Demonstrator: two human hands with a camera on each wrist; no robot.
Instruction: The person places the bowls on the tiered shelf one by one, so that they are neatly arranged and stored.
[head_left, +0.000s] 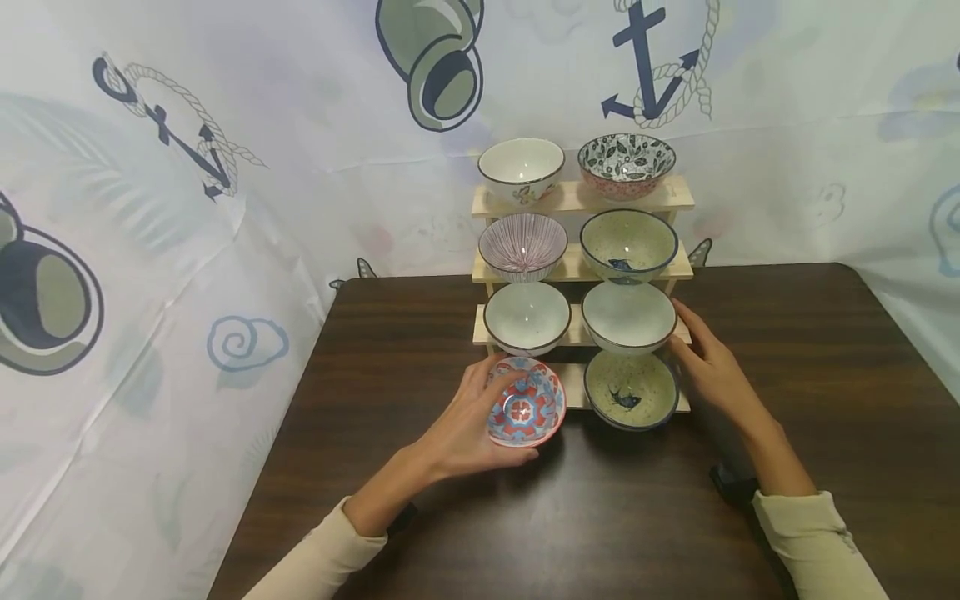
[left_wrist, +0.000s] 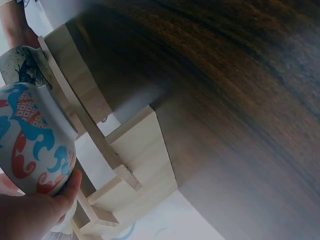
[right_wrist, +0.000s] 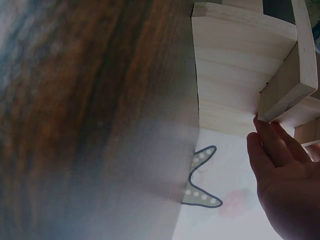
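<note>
My left hand (head_left: 467,423) grips a small bowl (head_left: 522,410) with a red, blue and white pattern, at the left end of the lowest shelf. In the left wrist view, the thumb presses on the patterned outside of this bowl (left_wrist: 37,137), which is tilted in that picture. My right hand (head_left: 714,379) is at the right side of the wooden tiered rack (head_left: 573,385), beside a plain white bowl (head_left: 628,315). The right wrist view shows its rather straight fingertips (right_wrist: 270,131) touching a wooden shelf end (right_wrist: 287,85); no bowl is in that hand.
A green bowl with a dark blue motif (head_left: 632,390) sits on the lowest shelf's right. Above stand another white bowl (head_left: 527,317), a striped bowl (head_left: 522,246), a green bowl (head_left: 628,242), a floral-sided bowl (head_left: 521,167) and a leaf-patterned bowl (head_left: 626,162). A printed cloth (head_left: 315,167) hangs behind the dark table (head_left: 570,533).
</note>
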